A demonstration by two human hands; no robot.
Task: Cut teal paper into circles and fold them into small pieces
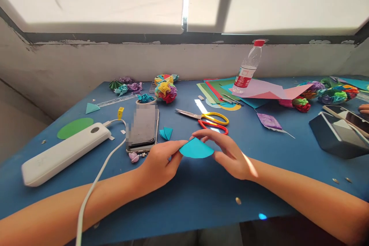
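A folded teal paper wedge (pixel 196 149) is held between both hands just above the blue table (pixel 187 196). My left hand (pixel 160 163) pinches its left corner with thumb and fingers. My right hand (pixel 227 153) curls over its top and right edge, fingers closed on the paper. Another small folded teal piece (pixel 166 133) lies on the table just behind my left hand. Yellow and red scissors (pixel 209 120) lie a little beyond my right hand.
A phone (pixel 143 127), a white power bank (pixel 65 153) with its cable (pixel 95 184), a green paper circle (pixel 75 127), paper flower balls (pixel 165 88), coloured sheets (pixel 219 90), a plastic bottle (pixel 248 68) and a dark stand (pixel 337 135) fill the table. A person's fingertips (pixel 364 108) show at the right edge.
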